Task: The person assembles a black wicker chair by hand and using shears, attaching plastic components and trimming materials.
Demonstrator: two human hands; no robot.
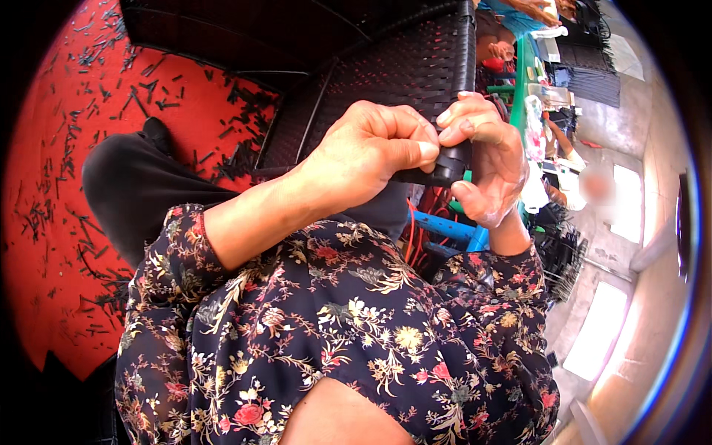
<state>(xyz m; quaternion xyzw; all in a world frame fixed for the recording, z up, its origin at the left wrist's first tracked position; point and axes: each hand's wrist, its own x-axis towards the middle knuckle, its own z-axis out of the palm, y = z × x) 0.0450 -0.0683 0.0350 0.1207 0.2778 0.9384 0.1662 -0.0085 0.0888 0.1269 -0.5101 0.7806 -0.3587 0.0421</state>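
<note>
Left hand (pixel 371 152): centre of view, fingers curled tight, thumb pressed forward, pinching a black strip (pixel 437 172) at the lower corner of a woven panel. Right hand (pixel 486 159): just beside the left, knuckles nearly touching it, fingertips bent over the same black strip from above, thumb hooked beneath; closed in a pinch, palm turned toward the wearer. Black strip: between both hands, against the bottom edge of the panel, short end showing under the left thumb. Woven black chair panel (pixel 400 67): upright behind the hands, dark wicker weave, filling the upper middle. Floral blouse (pixel 341 334): dark cloth with red and cream flowers, covering both forearms to the cuff and the lower half of the view. Red floor (pixel 52 185): left side, strewn with short black offcuts (pixel 96 52). Blue frame piece (pixel 449 230) with orange cords (pixel 415 230): below the hands, partly hidden. Another person (pixel 519 15): far top right, small, details unclear.
</note>
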